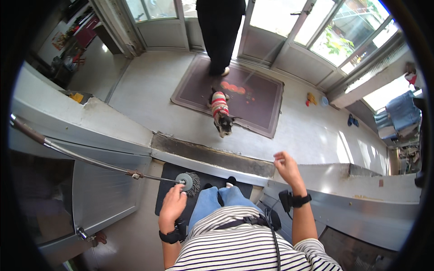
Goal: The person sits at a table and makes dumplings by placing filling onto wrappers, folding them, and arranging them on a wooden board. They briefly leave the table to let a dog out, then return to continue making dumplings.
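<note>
A mop with a metal pole slants in from the left, its round grey plate and fringed grey head beside my left hand. The fingers of that hand reach the plate's lower edge; whether they grip it cannot be told. My right hand is raised near the right side of the doorway, fingers loosely curled and apart, holding nothing. Each wrist wears a black strap. A small dog in a striped knit garment stands at the edge of a brown floor mat.
Beyond the raised threshold, a person in black trousers stands on the brown mat by glazed doors. A black mat lies underfoot. An open door is at left. Right: plush toy, blue slippers.
</note>
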`<state>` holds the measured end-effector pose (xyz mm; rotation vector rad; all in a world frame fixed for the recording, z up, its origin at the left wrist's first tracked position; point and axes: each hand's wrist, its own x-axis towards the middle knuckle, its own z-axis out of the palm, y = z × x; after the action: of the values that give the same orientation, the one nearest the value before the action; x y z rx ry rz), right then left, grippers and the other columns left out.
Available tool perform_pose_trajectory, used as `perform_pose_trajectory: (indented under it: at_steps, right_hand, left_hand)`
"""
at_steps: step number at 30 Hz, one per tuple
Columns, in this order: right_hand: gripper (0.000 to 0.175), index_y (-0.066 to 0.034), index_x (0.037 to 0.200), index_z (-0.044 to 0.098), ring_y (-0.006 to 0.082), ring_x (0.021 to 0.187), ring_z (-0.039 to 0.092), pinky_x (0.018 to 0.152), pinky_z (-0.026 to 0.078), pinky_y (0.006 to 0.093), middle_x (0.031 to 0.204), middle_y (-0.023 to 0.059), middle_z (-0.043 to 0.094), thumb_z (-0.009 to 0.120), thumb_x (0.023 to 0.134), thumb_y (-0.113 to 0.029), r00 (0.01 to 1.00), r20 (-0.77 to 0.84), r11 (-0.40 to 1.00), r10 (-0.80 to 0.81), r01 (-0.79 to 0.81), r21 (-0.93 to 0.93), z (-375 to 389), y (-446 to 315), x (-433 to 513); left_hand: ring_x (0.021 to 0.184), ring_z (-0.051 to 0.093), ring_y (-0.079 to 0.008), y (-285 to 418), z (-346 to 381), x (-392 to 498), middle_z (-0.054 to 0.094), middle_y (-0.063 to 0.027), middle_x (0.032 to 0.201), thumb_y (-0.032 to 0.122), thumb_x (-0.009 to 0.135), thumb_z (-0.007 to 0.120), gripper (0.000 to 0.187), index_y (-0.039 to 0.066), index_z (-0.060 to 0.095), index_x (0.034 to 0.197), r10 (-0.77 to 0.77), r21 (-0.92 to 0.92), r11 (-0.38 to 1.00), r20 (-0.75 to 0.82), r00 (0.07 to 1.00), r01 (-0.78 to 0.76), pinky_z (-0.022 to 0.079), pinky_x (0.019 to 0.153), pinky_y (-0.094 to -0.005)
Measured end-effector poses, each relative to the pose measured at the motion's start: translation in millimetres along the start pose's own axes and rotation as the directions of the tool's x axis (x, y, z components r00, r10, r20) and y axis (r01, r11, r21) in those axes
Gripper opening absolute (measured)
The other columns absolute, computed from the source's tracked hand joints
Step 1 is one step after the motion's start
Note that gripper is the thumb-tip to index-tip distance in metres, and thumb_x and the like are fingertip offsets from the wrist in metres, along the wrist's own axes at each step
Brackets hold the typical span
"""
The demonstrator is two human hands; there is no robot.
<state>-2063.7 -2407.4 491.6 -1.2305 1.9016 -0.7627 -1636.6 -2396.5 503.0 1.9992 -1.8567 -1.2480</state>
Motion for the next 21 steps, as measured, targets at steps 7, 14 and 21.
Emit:
perform_pose_trajectory:
  at_steps: [7,14,21]
  right_hand:
    - [0.028,-0.0012,0.112,0.061,0.0234,0.086,0.067,0.078,0.054,0.0346,0.109,0.0163,0.065,0.064,0.085,-0.007,0.980,-0.196,0.983,0.035,-0.069,-0.171,-8,-26,32]
    - [0.031,-0.0002,0.114,0.060,0.0254,0.097,0.066,0.084,0.053,0.0344,0.112,0.0165,0.064,0.065,0.085,-0.009,0.995,-0.046,0.996,0.086,-0.087,-0.026,25,-13,59]
    - [0.032,0.0001,0.114,0.058,0.0252,0.095,0.065,0.083,0.054,0.0365,0.112,0.0172,0.063,0.066,0.085,-0.010,0.999,0.010,0.999,0.030,-0.031,0.042,33,-40,168]
  left_hand:
    - [0.113,0.056,-0.0369,-53,-29,13,0.060,-0.0189,0.119,0.022,0.096,0.050,0.035,0.005,0.053,0.126,-0.186,-0.074,0.981,-0.053,0.981,0.182,0.043,0.098,-0.0437]
    - [0.108,0.060,-0.0383,-68,-33,52,0.063,-0.0209,0.115,0.022,0.095,0.051,0.034,0.004,0.056,0.123,-0.203,0.040,0.978,-0.008,0.979,0.203,0.046,0.094,-0.0452]
    - [0.113,0.058,-0.0373,-9,-64,96,0.061,-0.0199,0.117,0.020,0.093,0.053,0.034,0.004,0.055,0.124,-0.254,-0.068,0.966,-0.044,0.966,0.251,0.044,0.099,-0.0439]
